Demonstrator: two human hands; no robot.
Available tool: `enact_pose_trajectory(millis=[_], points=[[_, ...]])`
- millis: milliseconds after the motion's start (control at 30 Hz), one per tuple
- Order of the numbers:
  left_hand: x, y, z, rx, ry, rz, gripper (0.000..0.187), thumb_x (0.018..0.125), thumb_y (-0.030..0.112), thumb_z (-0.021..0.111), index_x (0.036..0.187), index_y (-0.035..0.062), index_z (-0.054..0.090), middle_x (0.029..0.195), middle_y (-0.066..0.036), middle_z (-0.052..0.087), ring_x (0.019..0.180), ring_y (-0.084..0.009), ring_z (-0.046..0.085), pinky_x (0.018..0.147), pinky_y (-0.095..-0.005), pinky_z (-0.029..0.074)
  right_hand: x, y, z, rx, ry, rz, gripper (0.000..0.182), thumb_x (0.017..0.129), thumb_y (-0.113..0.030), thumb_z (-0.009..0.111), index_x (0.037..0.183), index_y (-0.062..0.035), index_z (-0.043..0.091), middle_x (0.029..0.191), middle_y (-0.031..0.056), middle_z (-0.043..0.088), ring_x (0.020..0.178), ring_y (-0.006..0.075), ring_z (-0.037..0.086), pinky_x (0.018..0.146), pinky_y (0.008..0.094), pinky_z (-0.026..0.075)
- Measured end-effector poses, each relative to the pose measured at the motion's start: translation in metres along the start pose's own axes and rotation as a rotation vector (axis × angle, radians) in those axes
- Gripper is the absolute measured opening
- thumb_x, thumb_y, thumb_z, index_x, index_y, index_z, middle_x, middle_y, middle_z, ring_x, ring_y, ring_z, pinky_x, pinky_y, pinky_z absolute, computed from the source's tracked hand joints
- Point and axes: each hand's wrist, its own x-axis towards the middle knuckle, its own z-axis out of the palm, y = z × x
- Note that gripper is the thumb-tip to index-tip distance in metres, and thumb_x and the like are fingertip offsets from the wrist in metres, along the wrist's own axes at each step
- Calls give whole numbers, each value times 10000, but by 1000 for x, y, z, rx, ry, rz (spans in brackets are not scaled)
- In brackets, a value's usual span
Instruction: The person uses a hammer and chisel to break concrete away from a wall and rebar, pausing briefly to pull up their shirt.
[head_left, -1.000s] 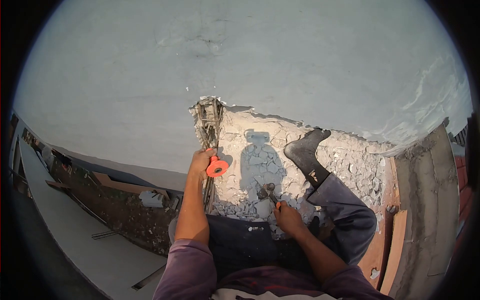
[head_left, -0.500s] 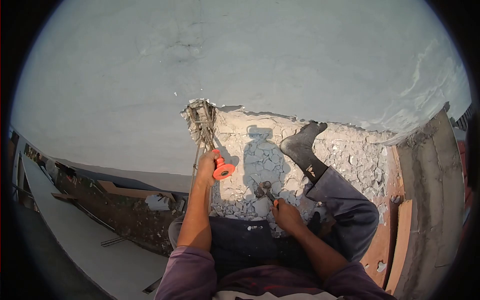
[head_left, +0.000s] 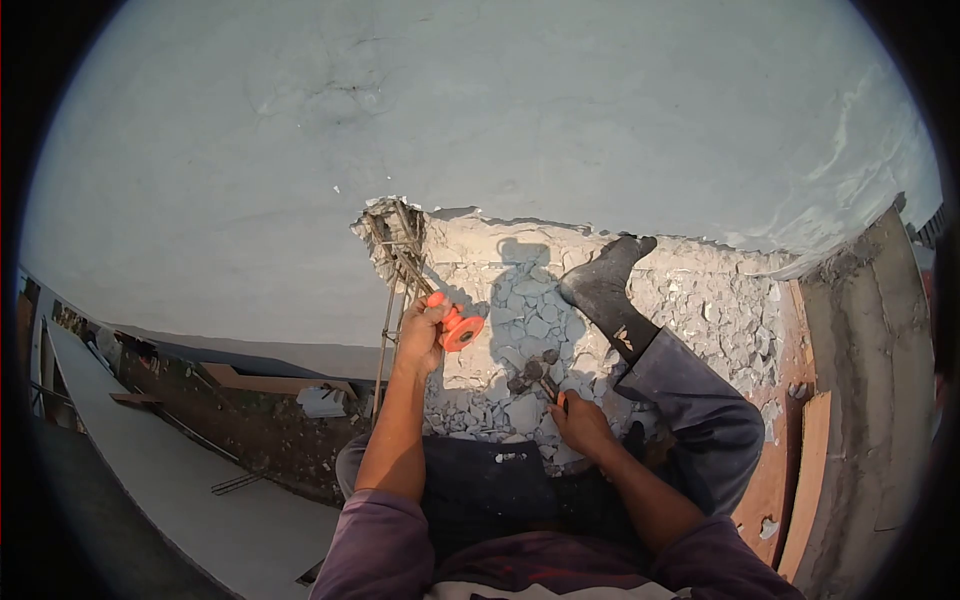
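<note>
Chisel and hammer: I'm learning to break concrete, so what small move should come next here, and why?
Probably set the chisel tip against the broken edge by the bare steel bars. The left hand holds it in the air, while the right hand keeps the hammer low over the rubble.

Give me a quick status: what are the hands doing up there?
Left hand gripping the orange-guarded chisel beside bare steel bars. Right hand holding the hammer low over rubble. Own leg stretched across the broken patch.
</note>
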Motion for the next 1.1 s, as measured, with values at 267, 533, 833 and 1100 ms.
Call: enact_pose_trajectory(millis=[267, 533, 833, 1100], points=[[-13, 6, 5, -138, -219, -112, 194, 942, 47, 624, 1129, 20, 582, 1044, -196, 692, 937, -293, 717, 840, -426, 616, 1, 0, -1, 13, 17, -10, 371, 973, -332, 566, 1051, 30, 545, 852, 291, 660, 840, 483, 644, 756, 560, 486], [6, 17, 20, -257, -201, -63, 123, 972, 88, 622, 1051, 21, 556, 979, -158, 697, 853, -218, 719, 760, -325, 626, 11, 18, 9, 172, 68, -126, 334, 949, -292, 622, 990, 34, 568, 778, 237, 649, 736, 402, 664, 675, 483, 507], [17, 33, 39, -260, -179, 64, 149, 1009, 180, 585, 989, 32, 587, 920, -90, 676, 800, -175, 690, 728, -315, 614, -7, -21, -16, 664, 131, -175, 214, 953, -177, 647, 962, 14, 551, 668, 39, 541, 536, 120, 543, 509, 308, 441], [77, 67, 34, -703, -69, -87, 157, 1012, 117, 557, 1076, -23, 589, 1010, -98, 674, 931, -204, 701, 841, -374, 640, -7, -106, -104, 907, 303, -490, 181, 1027, -191, 555, 1018, -11, 543, 693, -1, 539, 566, 66, 502, 520, 255, 431]])
